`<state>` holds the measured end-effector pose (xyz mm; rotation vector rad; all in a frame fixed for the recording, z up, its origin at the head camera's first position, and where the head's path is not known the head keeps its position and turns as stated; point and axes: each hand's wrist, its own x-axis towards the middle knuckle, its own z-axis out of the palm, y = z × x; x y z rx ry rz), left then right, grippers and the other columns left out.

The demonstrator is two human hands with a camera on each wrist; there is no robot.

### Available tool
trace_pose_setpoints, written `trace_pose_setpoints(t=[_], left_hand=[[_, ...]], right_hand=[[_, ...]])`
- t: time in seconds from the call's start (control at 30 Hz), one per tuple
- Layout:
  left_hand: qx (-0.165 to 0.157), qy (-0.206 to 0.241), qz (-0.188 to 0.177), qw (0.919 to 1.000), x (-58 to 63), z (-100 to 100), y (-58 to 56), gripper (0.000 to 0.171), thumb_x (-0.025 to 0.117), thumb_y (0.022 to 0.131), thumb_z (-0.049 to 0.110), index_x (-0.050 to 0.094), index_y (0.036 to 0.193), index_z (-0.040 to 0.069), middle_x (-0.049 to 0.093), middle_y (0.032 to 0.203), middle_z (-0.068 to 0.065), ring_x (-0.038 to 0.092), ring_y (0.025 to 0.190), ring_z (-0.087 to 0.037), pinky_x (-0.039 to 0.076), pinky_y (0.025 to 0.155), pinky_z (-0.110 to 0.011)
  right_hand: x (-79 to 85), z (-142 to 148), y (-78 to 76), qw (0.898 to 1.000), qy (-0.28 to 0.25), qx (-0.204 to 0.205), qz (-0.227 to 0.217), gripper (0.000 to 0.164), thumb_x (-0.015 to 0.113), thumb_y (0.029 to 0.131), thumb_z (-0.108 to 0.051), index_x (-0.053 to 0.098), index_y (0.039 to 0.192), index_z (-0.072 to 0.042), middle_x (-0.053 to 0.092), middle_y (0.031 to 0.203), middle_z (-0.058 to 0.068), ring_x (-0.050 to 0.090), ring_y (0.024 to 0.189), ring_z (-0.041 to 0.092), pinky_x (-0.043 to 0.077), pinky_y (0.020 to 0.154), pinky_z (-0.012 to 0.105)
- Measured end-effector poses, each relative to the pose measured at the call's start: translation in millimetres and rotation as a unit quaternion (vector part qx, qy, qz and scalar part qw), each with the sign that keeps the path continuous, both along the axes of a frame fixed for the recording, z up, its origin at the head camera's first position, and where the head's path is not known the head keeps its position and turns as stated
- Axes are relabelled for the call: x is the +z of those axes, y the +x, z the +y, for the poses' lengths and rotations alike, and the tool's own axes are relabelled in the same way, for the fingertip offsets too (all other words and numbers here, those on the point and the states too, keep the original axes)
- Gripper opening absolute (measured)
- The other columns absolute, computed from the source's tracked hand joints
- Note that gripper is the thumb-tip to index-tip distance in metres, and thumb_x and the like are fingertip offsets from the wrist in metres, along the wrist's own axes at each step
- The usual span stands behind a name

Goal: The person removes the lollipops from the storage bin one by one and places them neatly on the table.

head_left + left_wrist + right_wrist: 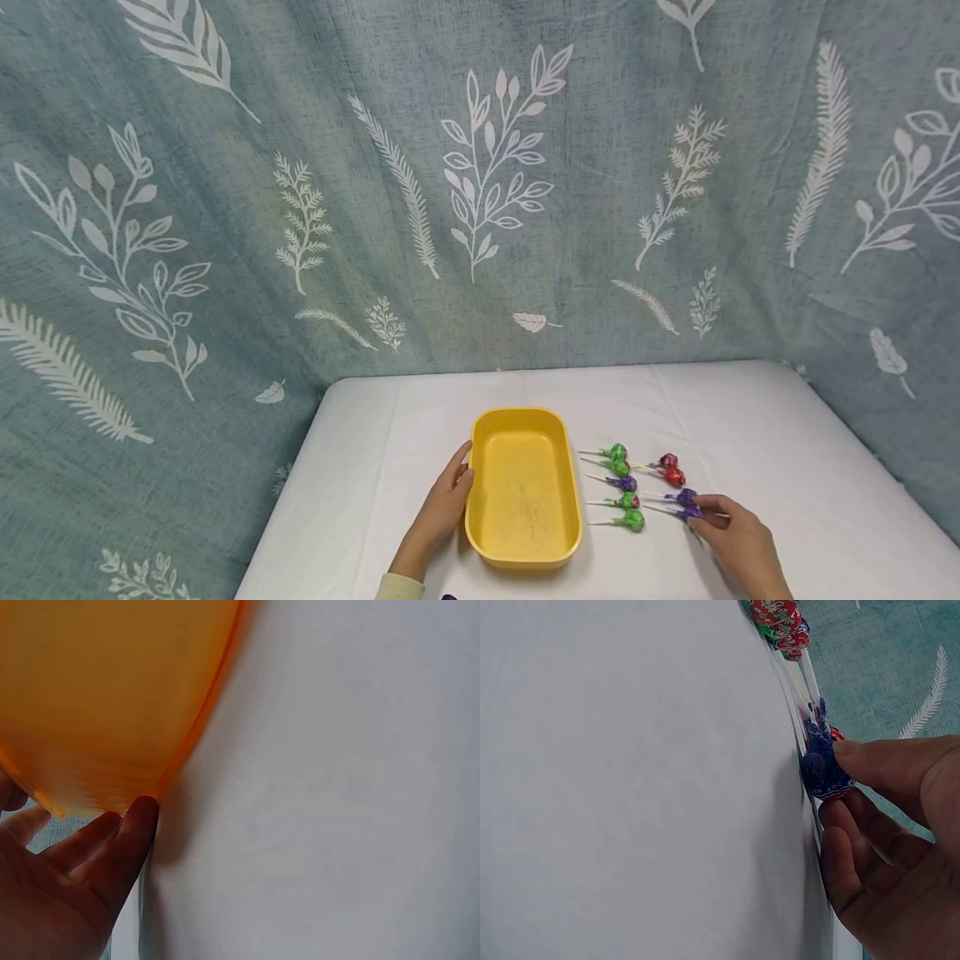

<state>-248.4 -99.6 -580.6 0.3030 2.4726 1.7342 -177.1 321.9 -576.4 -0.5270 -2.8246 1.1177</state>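
My left hand (pixel 444 500) rests against the left side of a yellow plastic tray (pixel 519 467). In the left wrist view, its fairly straight fingers (pixel 135 825) touch the tray's outer wall (pixel 112 690). On the tray's right, my right hand (pixel 738 537) pinches a purple-wrapped lollipop (pixel 690 512) by its head. The right wrist view has the thumb (pixel 862 757) on the wrapper of this lollipop (pixel 823 765), with fingertips just under it. Another purple lollipop (pixel 684 497) lies right behind it, its stick also pointing left.
Between tray and right hand, a column of lollipops holds several green ones (pixel 633 521) and one purple one (pixel 626 483). Two red lollipops (pixel 673 477) lie farther back. A white cloth (pixel 360 467) covers the table; a patterned teal curtain (pixel 420 333) hangs behind.
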Motion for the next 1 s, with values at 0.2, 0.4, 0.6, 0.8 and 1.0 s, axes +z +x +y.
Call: trace_pose_setpoints(t=[0.2,0.4,0.6,0.8,1.0], left_hand=[[-0.005,0.006,0.011,0.9999,-0.1,-1,0.4,0.051,0.046,0.109,0.021,0.036,0.159,0.017,0.047,0.147,-0.029,0.048,0.133,-0.043,0.038,0.108,-0.062],[0.001,0.007,0.007,1.0,-0.8,-3,0.4,0.05,0.045,0.11,0.022,0.036,0.159,0.017,0.049,0.146,-0.027,0.047,0.134,-0.043,0.036,0.11,-0.062],[0.01,-0.006,-0.001,0.9999,3.0,-5,-0.3,0.05,0.041,0.111,0.031,0.037,0.158,0.017,0.053,0.145,-0.022,0.052,0.131,-0.039,0.037,0.11,-0.06],[0.019,-0.031,0.009,0.9993,13.6,-13,-2.8,0.05,0.043,0.11,0.032,0.04,0.157,0.014,0.053,0.145,-0.02,0.063,0.112,-0.031,0.054,0.091,-0.049],[0.054,-0.108,0.048,0.9915,32.4,-27,-8.1,0.051,0.05,0.107,0.036,0.046,0.154,0.018,0.049,0.15,-0.018,0.052,0.131,-0.041,0.043,0.104,-0.062]], right_hand=[[2.6,1,1.7,1.0,0.0,0.001,0.006,0.041,0.078,0.087,-0.013,0.064,0.12,0.007,0.069,0.108,0.026,0.068,0.099,0.041,0.054,0.081,0.054],[8.3,0,3.3,1.0,0.004,0.005,0.027,0.042,0.075,0.09,-0.019,0.063,0.122,0.006,0.068,0.111,0.027,0.064,0.105,0.045,0.049,0.087,0.06],[21.0,-16,-2.2,0.997,0.023,-0.004,0.074,0.038,0.074,0.091,-0.016,0.065,0.121,0.006,0.065,0.119,0.029,0.062,0.109,0.045,0.053,0.089,0.056],[37.8,-39,-13.1,0.993,0.025,0.041,0.105,0.037,0.071,0.095,-0.018,0.065,0.125,0.003,0.064,0.125,0.027,0.061,0.114,0.045,0.053,0.091,0.055],[54.0,-54,-25.1,0.982,0.048,0.108,0.148,0.039,0.066,0.099,-0.023,0.064,0.132,-0.002,0.064,0.127,0.025,0.06,0.114,0.045,0.049,0.092,0.062]])
